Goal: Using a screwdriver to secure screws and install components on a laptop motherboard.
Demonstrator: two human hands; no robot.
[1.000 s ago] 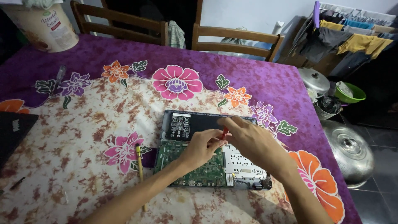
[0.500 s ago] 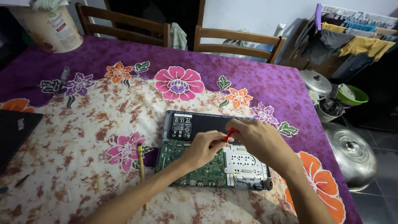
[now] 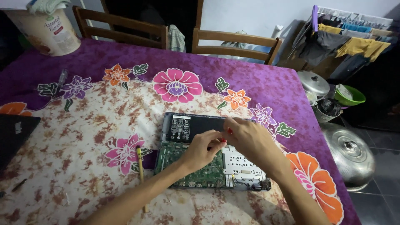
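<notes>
Head view: laptop (image 3: 208, 154) lies bottom cover off, guts exposed, on the tabletop (image 3: 62, 137) near the front right edge. Green board (image 3: 200, 168) and silver shield plate (image 3: 243, 166) both in place; black battery (image 3: 196, 125) seated along the far side. So I judge it opened up, internals not pulled yet.

Left hand (image 3: 200, 150) sits over the board, fingers pinched on a small red-tipped tool (image 3: 225, 135). Right hand (image 3: 250, 139) is curled over the battery edge, fingertips touching the same red tip; can't tell which hand carries it.

Counts, near to far:
- 1 wooden stick (image 3: 141, 166) just left of the laptop
- 1 dark pen-like item (image 3: 18, 184) at the left edge
- 1 black device (image 3: 14, 135) far left, cut off
- 1 screwdriver (image 3: 62, 77) far left on the purple cloth
- 1 white tub (image 3: 46, 31) at the far left corner
- 2 chairs (image 3: 233, 43) behind the tabletop
- 2 steel lids (image 3: 350, 152) on the floor, right
</notes>
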